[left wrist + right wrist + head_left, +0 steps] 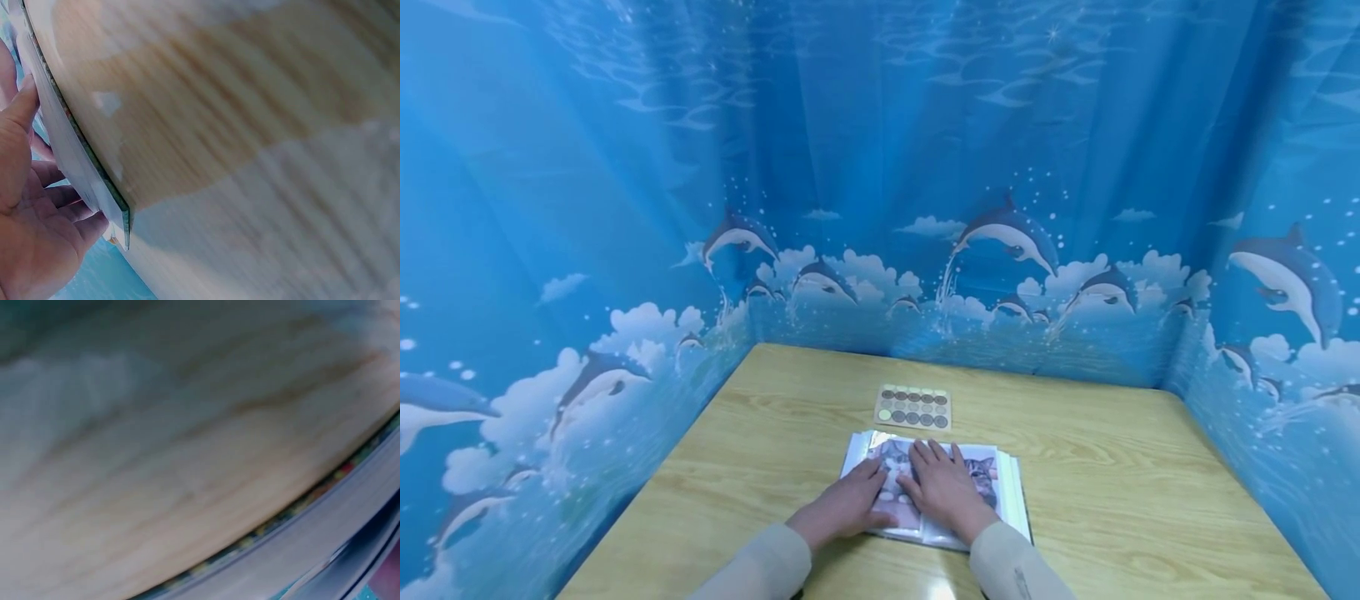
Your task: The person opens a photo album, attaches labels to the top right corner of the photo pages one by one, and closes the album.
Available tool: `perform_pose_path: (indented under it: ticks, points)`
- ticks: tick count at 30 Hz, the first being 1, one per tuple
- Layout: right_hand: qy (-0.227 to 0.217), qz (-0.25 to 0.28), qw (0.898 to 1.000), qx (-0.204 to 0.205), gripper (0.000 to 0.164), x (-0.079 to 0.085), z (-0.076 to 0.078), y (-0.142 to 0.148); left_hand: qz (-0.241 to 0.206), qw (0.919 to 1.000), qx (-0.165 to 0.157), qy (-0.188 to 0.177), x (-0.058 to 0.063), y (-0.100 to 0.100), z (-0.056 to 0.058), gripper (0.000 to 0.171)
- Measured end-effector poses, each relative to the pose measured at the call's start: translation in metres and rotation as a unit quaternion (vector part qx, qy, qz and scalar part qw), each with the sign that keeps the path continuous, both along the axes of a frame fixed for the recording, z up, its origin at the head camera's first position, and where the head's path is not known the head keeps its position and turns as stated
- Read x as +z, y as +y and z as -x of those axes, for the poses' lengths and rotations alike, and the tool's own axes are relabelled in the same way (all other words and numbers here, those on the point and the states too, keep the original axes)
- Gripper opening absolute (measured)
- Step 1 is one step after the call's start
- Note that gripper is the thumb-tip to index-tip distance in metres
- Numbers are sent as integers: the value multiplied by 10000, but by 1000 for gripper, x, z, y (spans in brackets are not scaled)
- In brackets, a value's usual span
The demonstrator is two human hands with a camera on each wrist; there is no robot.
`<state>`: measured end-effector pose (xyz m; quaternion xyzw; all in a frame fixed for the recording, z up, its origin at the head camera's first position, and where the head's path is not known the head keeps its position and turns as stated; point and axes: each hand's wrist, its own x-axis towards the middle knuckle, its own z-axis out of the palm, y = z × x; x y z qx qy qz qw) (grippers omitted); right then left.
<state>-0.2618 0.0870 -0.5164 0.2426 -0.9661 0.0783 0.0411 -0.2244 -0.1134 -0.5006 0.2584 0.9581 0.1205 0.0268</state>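
Note:
A photo album (1015, 492) lies spread on the wooden table, showing a cat photo (904, 510) on the left page and another cat photo (981, 475) on the right. My left hand (848, 502) rests on the left page, its thumb apart from the fingers. Across the middle and right page lies my right hand (946, 490), palm down with straight fingers. In the left wrist view, the left hand (34, 212) lies along the album's edge (81, 150). The right wrist view shows the album's patterned cover edge (275, 525) and pages; the right hand is mostly out of frame there.
Just beyond the album lies a flat card with rows of round discs (913, 407), one of them pale green. The wood-grain table (760, 433) is bordered at the back and sides by blue dolphin-print curtains (880, 167).

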Motion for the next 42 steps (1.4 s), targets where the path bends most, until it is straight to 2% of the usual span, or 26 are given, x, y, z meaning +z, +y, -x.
perform_pose_path:
  ticks: [6, 16, 22, 32, 42]
  points:
    - [79, -46, 10000, -35, 65, -1, 0, 2, -61, 10000, 0, -22, 3, -1, 0, 84]
    - [118, -100, 9998, -89, 65, 2, 2, 6, 3, 10000, 41, -44, -2, -3, 4, 86]
    - [127, -140, 9998, -116, 66, 2, 5, 9, 4, 10000, -20, 39, 0, -2, 5, 85]
    - [239, -284, 9991, -186, 65, 1, 9, 10, 235, 9997, -89, 81, 0, 2, 6, 86]
    - [140, -219, 9995, -196, 60, 2, 10, 8, 394, 9988, -116, 268, -1, -1, 6, 86]
